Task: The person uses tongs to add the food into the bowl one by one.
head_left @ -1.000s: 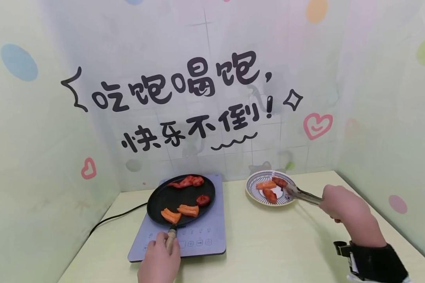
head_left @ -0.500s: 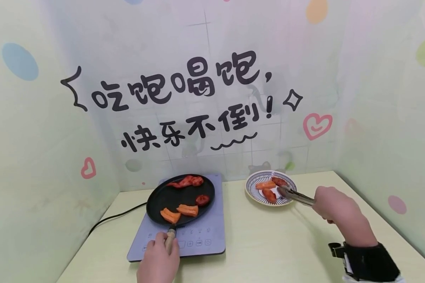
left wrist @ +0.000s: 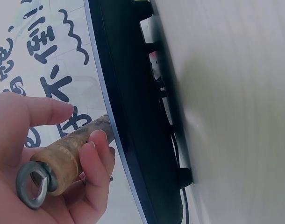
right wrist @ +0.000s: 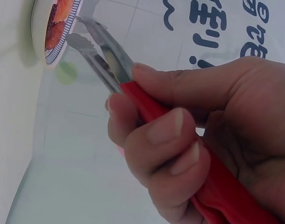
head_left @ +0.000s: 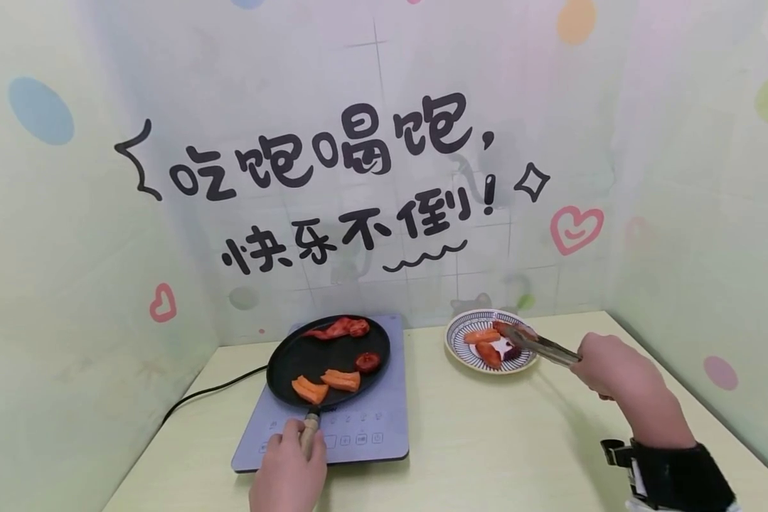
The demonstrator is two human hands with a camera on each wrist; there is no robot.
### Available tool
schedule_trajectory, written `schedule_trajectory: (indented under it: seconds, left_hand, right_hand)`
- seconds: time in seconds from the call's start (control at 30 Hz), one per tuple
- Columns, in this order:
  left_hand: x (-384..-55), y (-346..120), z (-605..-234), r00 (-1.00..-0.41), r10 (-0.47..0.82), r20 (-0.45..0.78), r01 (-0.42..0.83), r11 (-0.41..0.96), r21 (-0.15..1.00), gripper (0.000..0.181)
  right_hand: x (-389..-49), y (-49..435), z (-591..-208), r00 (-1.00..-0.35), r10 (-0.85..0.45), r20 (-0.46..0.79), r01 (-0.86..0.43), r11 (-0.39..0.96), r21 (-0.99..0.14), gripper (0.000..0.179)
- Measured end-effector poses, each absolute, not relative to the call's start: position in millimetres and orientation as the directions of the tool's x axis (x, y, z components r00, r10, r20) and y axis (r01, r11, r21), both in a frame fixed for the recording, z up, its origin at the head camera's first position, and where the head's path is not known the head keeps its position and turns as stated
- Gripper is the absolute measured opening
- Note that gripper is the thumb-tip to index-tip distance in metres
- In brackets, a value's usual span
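Observation:
My left hand (head_left: 288,469) grips the wooden handle (left wrist: 67,149) of a black frying pan (head_left: 326,355). In the pan lie two orange pieces (head_left: 340,380), a round red piece (head_left: 368,363) and a long red piece (head_left: 342,328). My right hand (head_left: 627,377) holds metal tongs (head_left: 553,350) with red handles (right wrist: 149,103). Their tips reach over the patterned plate (head_left: 459,355), a little apart in the right wrist view. An orange piece (head_left: 481,336), a reddish-brown piece (head_left: 488,355) and a dark purple piece (head_left: 512,353) lie there. Another reddish piece (head_left: 499,326) is partly hidden by the tongs.
Beneath the pan is a flat induction cooker (head_left: 384,427) on a pale table (head_left: 486,441). Its black cord (head_left: 211,391) runs off to the left. Printed walls (head_left: 409,291) enclose the table at the back and both sides.
The tongs' tips moved left over the plate, then up toward its back. The dark purple piece now shows where the tips were. My left hand and the pan stay put.

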State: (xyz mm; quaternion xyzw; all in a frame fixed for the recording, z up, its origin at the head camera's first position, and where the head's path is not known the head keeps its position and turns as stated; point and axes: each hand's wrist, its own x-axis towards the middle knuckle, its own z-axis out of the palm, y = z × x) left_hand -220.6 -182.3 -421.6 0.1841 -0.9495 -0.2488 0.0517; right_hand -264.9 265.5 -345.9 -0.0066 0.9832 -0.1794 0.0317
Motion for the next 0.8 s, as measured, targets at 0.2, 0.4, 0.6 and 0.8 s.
schedule_trajectory:
  seconds: [0.2,0.4,0.6,0.8]
  left_hand:
    - [-220.5,-182.0,-420.6,-0.923,-0.384,0.009,-0.332,0.808,0.488,0.043]
    - [-220.3,-181.7,-419.9,-0.922,-0.388,0.003,-0.337,0.805,0.489,0.044]
    - [-220.8,-181.1,-421.0,-0.922,-0.388,0.000,-0.338,0.801,0.494,0.044]
    - [-220.5,-181.0,-421.3,-0.923,-0.386,0.006,-0.332,0.802,0.497,0.044]
  right_hand:
    - [-264.2,262.6,-345.0,-0.996,-0.025,-0.088,0.007,0.942,-0.336,0.021]
    - [-266.0,255.6,-347.9,-0.995,-0.018,-0.099,0.017,0.942,-0.336,0.020]
    - [-269.5,253.6,-354.5,-0.996,-0.059,-0.069,-0.031,0.937,-0.348,0.022]
    - [-272.3,255.2,-357.8,-0.996,-0.063,-0.059,-0.039,0.937,-0.346,0.022]
